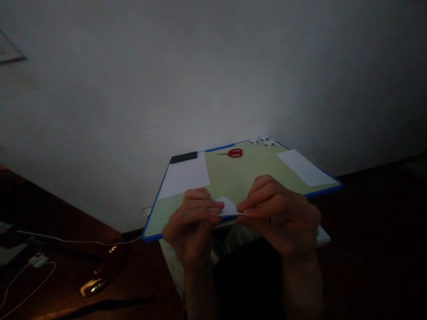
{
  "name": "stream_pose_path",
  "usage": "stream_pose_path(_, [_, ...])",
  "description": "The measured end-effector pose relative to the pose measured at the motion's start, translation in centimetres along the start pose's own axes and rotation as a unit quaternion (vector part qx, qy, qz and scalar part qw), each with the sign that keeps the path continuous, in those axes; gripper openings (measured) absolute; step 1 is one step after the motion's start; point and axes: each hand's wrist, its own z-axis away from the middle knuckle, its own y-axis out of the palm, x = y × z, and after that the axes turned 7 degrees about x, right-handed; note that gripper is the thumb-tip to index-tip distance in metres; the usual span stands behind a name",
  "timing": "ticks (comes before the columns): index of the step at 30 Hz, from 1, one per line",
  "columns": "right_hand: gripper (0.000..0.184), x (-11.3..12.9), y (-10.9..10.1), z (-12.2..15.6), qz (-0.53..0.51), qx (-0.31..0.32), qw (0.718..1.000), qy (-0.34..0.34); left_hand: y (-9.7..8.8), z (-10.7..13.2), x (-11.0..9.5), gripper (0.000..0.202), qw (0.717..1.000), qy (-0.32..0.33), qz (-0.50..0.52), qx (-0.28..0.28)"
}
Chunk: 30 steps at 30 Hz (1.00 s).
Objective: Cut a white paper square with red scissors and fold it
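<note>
A small folded piece of white paper (pixel 228 207) is pinched between both hands above the near edge of the table. My left hand (pixel 193 218) grips its left side, thumb below and fingers on top. On the other side, my right hand (pixel 280 213) pinches the right corner between thumb and fingertips. Part of the paper is hidden by the fingers. Beyond the hands, red-handled scissors (pixel 235 153) lie on the pale green tabletop (pixel 243 171), blades pointing left.
White sheets lie at the table's left (pixel 187 175) and right (pixel 303 168). A dark flat object (pixel 183 157) rests on the left sheet's far edge. Several folded white paper shapes (pixel 265 141) sit at the back right. Behind stands a wall (pixel 213 80); a white cable (pixel 80 240) runs at left.
</note>
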Motion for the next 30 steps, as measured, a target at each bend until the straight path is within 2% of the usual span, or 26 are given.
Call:
stream_pose_path(4, [0.022,0.1,-0.3,-0.1,0.004,0.015,1.0,0.014,0.1,0.0,-0.2,0.003,1.0,-0.007,-0.001,-0.001])
stream_pose_path(8, [0.03,0.3,-0.4,-0.1,0.045,0.061,0.997,0.032,0.0,-0.1,-0.5,0.008,0.999,-0.016,-0.029,0.019])
stream_pose_path(11, [0.024,0.2,-0.5,-0.2,0.072,0.077,0.994,0.025,-0.1,-0.1,-0.5,0.012,0.998,-0.002,-0.036,0.046])
stream_pose_path(15, [0.017,-0.1,-0.7,-0.2,0.102,0.052,0.993,0.031,0.0,-0.2,-0.4,0.018,0.997,0.015,-0.062,0.049])
stream_pose_path(24, [0.027,-0.2,-0.7,-0.1,0.104,-0.014,0.994,0.037,0.0,-0.2,-0.2,0.019,0.996,0.017,-0.074,0.046])
stream_pose_path(27, [0.026,-0.2,-0.9,-0.2,0.095,0.01,0.995,0.03,-0.1,-0.3,-0.2,0.017,0.997,0.014,-0.058,0.052])
stream_pose_path(30, [0.026,-0.7,-1.2,-0.1,0.071,0.027,0.997,0.028,-0.4,-0.2,0.0,0.017,0.995,-0.004,-0.04,0.087])
